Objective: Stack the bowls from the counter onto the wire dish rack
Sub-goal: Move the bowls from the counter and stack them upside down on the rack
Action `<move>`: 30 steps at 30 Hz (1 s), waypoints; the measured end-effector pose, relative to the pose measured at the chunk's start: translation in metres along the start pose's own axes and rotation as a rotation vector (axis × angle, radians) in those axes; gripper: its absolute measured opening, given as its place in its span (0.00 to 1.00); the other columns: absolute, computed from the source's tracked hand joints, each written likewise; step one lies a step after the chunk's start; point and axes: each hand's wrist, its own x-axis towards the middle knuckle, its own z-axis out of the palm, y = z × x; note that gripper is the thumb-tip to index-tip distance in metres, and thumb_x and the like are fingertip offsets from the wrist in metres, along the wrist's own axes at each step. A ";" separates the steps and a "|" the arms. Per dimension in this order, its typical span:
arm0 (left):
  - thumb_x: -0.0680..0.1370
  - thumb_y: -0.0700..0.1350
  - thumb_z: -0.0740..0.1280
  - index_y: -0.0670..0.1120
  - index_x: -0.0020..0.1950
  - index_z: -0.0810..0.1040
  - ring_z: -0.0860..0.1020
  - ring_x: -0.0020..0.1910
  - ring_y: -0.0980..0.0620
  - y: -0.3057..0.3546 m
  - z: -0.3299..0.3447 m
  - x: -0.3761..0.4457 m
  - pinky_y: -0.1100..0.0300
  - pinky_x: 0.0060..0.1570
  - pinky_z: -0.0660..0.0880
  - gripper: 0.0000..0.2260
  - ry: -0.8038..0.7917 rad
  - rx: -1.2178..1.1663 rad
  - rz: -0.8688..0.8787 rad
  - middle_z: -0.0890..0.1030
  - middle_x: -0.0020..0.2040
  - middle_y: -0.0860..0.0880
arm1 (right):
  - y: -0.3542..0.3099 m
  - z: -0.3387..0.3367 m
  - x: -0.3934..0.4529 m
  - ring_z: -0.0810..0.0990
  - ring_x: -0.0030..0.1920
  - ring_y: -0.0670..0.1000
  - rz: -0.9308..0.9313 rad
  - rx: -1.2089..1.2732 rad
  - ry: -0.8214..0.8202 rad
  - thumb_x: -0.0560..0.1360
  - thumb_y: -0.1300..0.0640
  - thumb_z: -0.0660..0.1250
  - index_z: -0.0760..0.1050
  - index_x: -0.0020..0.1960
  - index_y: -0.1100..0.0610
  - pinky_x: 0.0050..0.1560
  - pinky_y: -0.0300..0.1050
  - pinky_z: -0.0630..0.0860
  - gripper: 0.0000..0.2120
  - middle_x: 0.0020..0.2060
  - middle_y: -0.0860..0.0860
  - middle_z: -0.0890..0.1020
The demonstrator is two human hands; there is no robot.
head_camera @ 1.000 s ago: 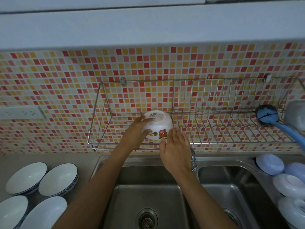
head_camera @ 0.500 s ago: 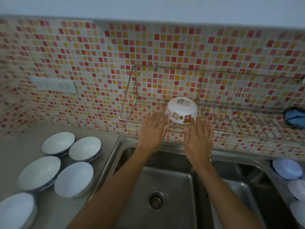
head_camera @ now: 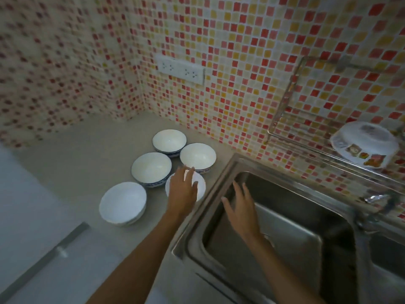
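Five white bowls sit open side up in a cluster on the grey counter (head_camera: 72,172), left of the steel sink (head_camera: 285,233): one at the back near the tiled wall (head_camera: 169,141), one just right of it (head_camera: 198,156), a blue-rimmed one in the middle (head_camera: 151,168), a plain one at the front left (head_camera: 122,202), and one nearest the sink (head_camera: 200,188), partly covered by the left hand (head_camera: 183,191). That hand hovers over this nearest bowl with fingers spread and nothing held – whether it touches the rim cannot be told. The right hand (head_camera: 240,207) hangs above the sink's left edge, fingers also spread, empty. At the far right a white bowl with small cartoon pictures (head_camera: 365,143) lies upside down on the wire dish rack (head_camera: 282,113) fixed to the red and yellow mosaic wall – well apart from the counter group. A white power outlet strip (head_camera: 180,70) is mounted on the wall above the bowls
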 end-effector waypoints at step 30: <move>0.79 0.60 0.56 0.49 0.71 0.64 0.76 0.59 0.45 -0.053 0.002 -0.002 0.47 0.60 0.75 0.24 -0.486 -0.668 -0.264 0.75 0.65 0.47 | -0.044 0.063 0.002 0.83 0.38 0.60 0.472 0.458 0.079 0.77 0.62 0.58 0.65 0.66 0.58 0.33 0.47 0.82 0.17 0.53 0.58 0.79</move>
